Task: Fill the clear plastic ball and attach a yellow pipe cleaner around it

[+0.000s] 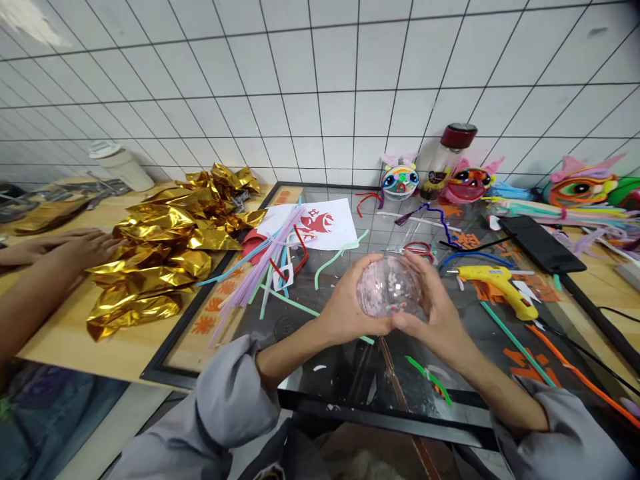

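Observation:
A clear plastic ball (390,287) with a pinkish tint is held above the glass tabletop. My left hand (353,297) wraps its left side, and my right hand (433,307) wraps its right side, with both thumbs close together at the lower front. Behind the ball lie red-handled scissors (419,251). To its right rests a yellow glue gun (500,287). A bundle of lilac and blue pipe cleaners (273,257) spreads to the left, partly over a white sheet with a red cut-out (340,227).
Crumpled gold foil (170,247) covers the left side, beside another person's hands (85,247). Along the back stand decorated ball heads (400,179) and a bottle with a dark red lid (443,163). A black phone (543,243) lies at right. Pipe-cleaner pieces (430,380) lie near the front edge.

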Tool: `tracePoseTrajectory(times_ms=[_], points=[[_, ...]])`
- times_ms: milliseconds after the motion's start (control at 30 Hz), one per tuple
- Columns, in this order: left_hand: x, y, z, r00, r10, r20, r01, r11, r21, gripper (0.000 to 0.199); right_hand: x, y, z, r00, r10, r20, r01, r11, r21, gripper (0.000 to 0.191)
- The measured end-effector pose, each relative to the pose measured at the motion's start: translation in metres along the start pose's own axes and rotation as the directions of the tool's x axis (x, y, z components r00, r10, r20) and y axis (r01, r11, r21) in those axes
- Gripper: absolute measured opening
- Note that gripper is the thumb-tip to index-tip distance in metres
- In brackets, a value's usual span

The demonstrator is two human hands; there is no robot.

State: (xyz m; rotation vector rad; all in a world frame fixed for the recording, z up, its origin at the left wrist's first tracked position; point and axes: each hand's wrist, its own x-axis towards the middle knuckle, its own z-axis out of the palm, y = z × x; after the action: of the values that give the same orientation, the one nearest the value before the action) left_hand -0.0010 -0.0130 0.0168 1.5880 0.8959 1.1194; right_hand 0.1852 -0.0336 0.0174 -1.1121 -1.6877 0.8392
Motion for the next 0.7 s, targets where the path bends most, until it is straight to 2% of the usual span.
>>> tracePoseTrajectory(times_ms=[67,167,267,433,700], points=[[-0.002,0.000,-0.001,0.999,-0.007,0.031,0.005,0.997,0.073,0.100,0.001,0.000,0.003,0.998,0.064,0.008,-0.064,0.997,0.047,0.086],[-0.003,0.001,-0.005,0.993,-0.029,0.117,0.015,0.993,0.119,0.113,0.002,0.000,0.002,0.995,0.094,-0.014,-0.093,0.991,0.098,0.078],[-0.004,0.004,-0.009,0.983,-0.016,0.180,-0.006,0.993,0.121,0.107,0.002,-0.002,-0.002,0.996,0.094,-0.008,-0.091,0.986,0.142,0.073],[-0.005,0.005,-0.012,0.987,-0.038,0.154,0.024,0.995,0.093,0.109,0.000,-0.007,-0.006,0.999,0.052,0.005,-0.052,0.986,0.158,0.069],[-0.003,0.008,-0.012,0.989,0.034,0.145,-0.051,0.992,0.116,0.103,-0.002,-0.005,-0.005,1.000,-0.001,0.027,-0.003,0.986,0.168,0.072]])
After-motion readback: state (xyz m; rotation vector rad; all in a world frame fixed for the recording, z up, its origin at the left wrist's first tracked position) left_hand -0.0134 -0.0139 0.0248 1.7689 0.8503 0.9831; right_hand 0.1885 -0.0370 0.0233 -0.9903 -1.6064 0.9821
